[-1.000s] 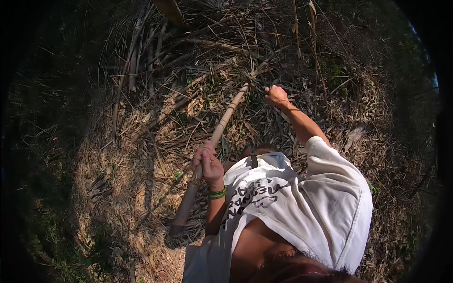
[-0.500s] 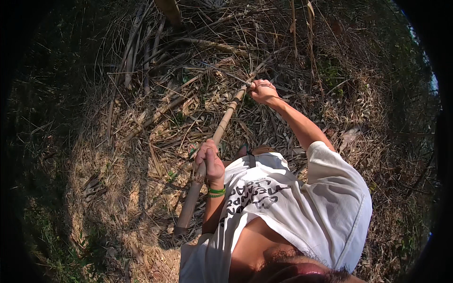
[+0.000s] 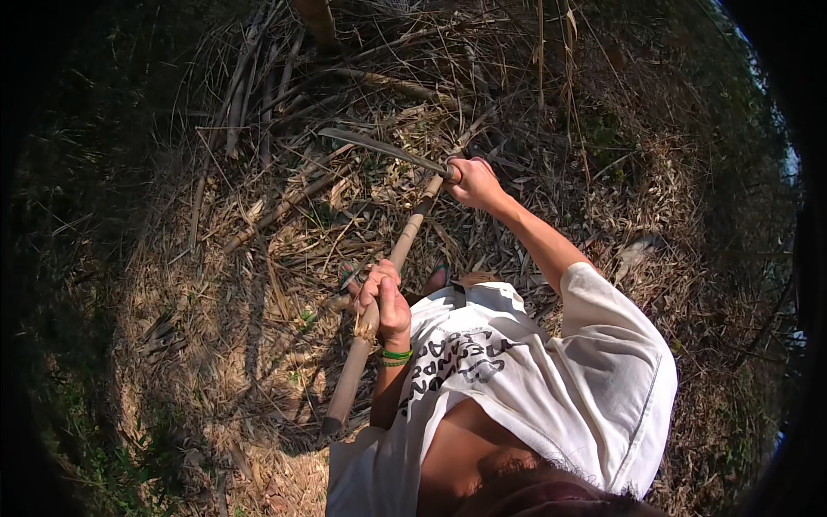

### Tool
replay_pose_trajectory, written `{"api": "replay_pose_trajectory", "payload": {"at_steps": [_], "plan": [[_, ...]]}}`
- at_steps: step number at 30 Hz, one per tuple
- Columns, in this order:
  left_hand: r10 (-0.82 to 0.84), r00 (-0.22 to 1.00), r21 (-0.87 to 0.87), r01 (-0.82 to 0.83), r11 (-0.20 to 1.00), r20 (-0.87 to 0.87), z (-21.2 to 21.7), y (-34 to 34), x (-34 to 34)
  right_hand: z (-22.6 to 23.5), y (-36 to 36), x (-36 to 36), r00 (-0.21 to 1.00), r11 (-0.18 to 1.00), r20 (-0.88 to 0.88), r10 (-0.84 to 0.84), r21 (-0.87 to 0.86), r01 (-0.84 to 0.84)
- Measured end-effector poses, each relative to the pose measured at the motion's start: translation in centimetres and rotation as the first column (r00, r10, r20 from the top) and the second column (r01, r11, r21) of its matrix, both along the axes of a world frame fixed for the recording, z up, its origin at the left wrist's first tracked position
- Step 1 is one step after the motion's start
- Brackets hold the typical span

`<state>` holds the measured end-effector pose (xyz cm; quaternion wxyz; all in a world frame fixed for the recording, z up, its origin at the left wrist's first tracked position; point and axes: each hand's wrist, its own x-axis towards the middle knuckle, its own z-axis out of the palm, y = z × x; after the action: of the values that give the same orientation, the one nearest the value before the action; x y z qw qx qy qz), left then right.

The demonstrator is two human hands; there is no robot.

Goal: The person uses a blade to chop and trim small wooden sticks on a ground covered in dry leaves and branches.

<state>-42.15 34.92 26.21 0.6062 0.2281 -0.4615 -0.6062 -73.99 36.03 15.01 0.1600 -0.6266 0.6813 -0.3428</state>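
My left hand (image 3: pixel 388 302) is wrapped round a long, tan bamboo pole (image 3: pixel 406 240) that slants from the lower left up to the middle of the view. Below this grip the pole has a frayed, split ring, and its thicker lower end is dark at the tip. Further along the pole, my right hand (image 3: pixel 475 183) is closed on the wooden handle of a machete (image 3: pixel 379 146). Its long, slightly curved blade points left, lying across the pole's line beyond my left hand. Whether the blade touches the pole I cannot tell.
Dry bamboo leaves and litter (image 3: pixel 207 327) cover the ground. Fallen canes (image 3: pixel 284 211) lie to the left, with a thick stalk (image 3: pixel 316 21) and tangled branches at the far side. Thin stems hang at the upper right. My sandalled foot (image 3: pixel 438 277) stands close to the pole.
The machete has turned so that its blade's flat side shows more broadly. My right hand has shifted slightly down and left. My left hand keeps its grip, slightly lower.
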Motion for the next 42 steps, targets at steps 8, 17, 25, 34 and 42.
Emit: {"api": "replay_pose_trajectory", "payload": {"at_steps": [8, 17, 25, 34, 42], "plan": [[0.092, 0.996, 0.126, -0.094, 0.988, 0.022, 0.1, 0.8, -0.2, -0.3, 2.8, -1.4, 0.898, 0.714, -0.187, -0.399, 0.552, 0.432], [-0.122, 0.975, -0.096, 0.141, 0.985, 0.186, 0.2, 1.2, 0.3, -0.3, 5.3, -2.0, 0.834, 0.606, -0.369, -0.411, 0.573, 0.552], [-0.063, 0.996, -0.131, 0.07, 0.989, 0.057, 0.6, 0.2, 0.0, 0.4, 2.4, 2.3, 0.973, 0.951, -0.024, -0.23, 0.205, 0.23], [0.059, 0.998, 0.074, -0.06, 0.995, 0.025, 0.6, 0.6, -0.4, -6.9, 6.2, -6.2, 0.793, 0.458, -0.048, -0.608, 0.795, 0.399], [-0.031, 0.991, -0.151, 0.051, 0.987, 0.133, 0.7, 0.5, -0.5, 0.9, -0.3, -2.5, 0.834, 0.636, -0.322, -0.449, 0.54, 0.551]]}}
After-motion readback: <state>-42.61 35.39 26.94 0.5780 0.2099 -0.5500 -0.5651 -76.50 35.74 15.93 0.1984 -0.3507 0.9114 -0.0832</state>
